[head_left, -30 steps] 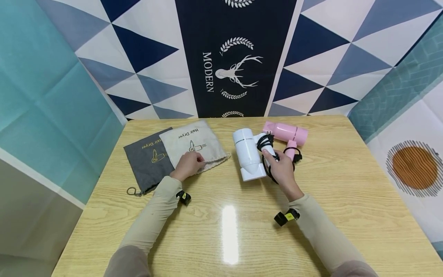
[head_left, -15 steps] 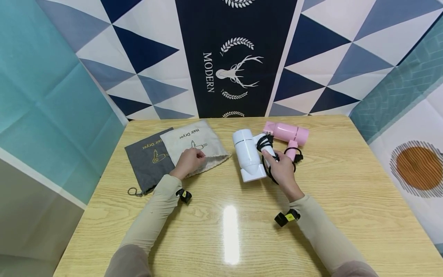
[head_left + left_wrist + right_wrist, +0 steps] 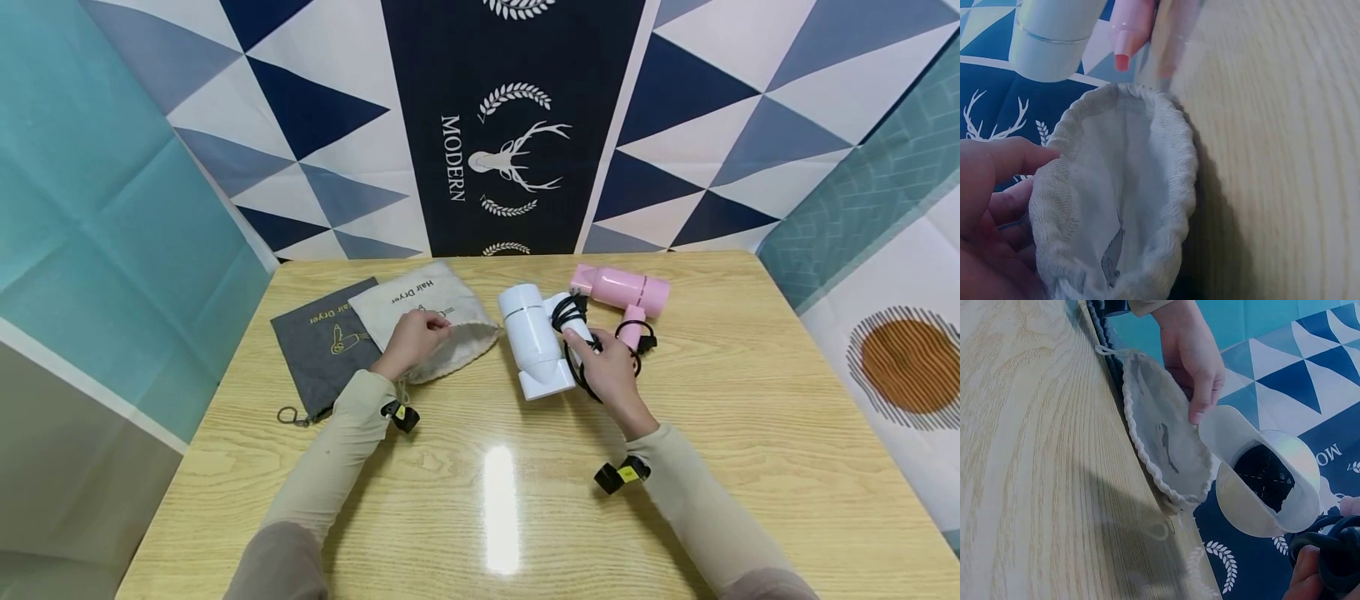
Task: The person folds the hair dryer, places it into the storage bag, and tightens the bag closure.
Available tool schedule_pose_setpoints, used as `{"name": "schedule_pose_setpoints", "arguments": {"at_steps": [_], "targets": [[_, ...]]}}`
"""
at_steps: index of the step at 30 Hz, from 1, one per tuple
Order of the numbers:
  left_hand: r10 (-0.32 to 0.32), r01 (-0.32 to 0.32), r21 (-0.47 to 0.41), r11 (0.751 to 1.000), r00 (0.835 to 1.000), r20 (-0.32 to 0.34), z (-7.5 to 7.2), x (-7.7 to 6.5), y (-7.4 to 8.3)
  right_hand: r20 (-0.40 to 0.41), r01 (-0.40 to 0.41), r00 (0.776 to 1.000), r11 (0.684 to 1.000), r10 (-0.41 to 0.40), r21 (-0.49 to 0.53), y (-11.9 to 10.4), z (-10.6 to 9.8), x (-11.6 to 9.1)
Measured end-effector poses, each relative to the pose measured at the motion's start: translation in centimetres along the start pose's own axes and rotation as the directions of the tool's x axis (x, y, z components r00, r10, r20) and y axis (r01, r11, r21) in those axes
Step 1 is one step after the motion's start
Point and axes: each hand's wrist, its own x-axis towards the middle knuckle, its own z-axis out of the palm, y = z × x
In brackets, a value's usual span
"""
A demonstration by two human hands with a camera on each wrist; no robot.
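My left hand (image 3: 414,342) pinches the upper rim of a light grey drawstring pouch (image 3: 467,343) printed "Hair Dryer". In the left wrist view the pouch's gathered mouth (image 3: 1175,150) gapes wide, and a small grey tag (image 3: 1112,253) shows inside. My right hand (image 3: 611,371) grips the handle of a white hair dryer (image 3: 531,333), its black cord (image 3: 572,310) wound round the handle. The dryer's nozzle (image 3: 1229,431) points towards me, and the dryer is held just right of the pouch. In the right wrist view the nozzle overlaps the pouch's edge near my left fingertips.
A dark grey "Hair Dryer" pouch (image 3: 322,342) lies partly under the light one, its cord loop at the near end. Behind my right hand lies a pink hair dryer (image 3: 622,287) with a black cord. The wooden table (image 3: 420,517) ends against a patterned cloth backdrop (image 3: 517,125).
My left hand has lifted the pouch's upper rim, and its mouth has widened. The white hair dryer has shifted slightly left and nearer to me in my right hand.
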Motion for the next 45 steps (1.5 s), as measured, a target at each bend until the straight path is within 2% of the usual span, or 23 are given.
{"name": "schedule_pose_setpoints", "arguments": {"at_steps": [9,12,24,34,45], "targets": [[-0.015,0.013,-0.092,0.996,1.0,-0.023,-0.2,0.5,1.2,0.003,0.046,0.999,0.998,-0.046,-0.034,0.0,0.4,-0.1],[-0.026,0.022,-0.098,0.995,0.999,-0.038,-0.3,0.7,1.7,0.019,0.04,0.999,0.999,-0.04,-0.03,0.1,0.5,-0.1],[-0.044,0.032,-0.111,0.993,0.994,-0.102,0.0,1.5,3.3,0.046,0.109,0.993,0.991,-0.105,-0.076,0.3,1.4,-0.4],[-0.079,0.055,-0.115,0.992,0.974,-0.214,0.1,1.9,4.5,0.063,0.141,0.989,0.987,-0.137,-0.071,0.0,2.1,-1.1],[-0.058,0.024,-0.132,0.991,0.965,-0.255,0.3,2.1,6.1,0.062,0.197,0.98,0.972,-0.191,-0.125,-0.2,3.0,-2.3]]}}
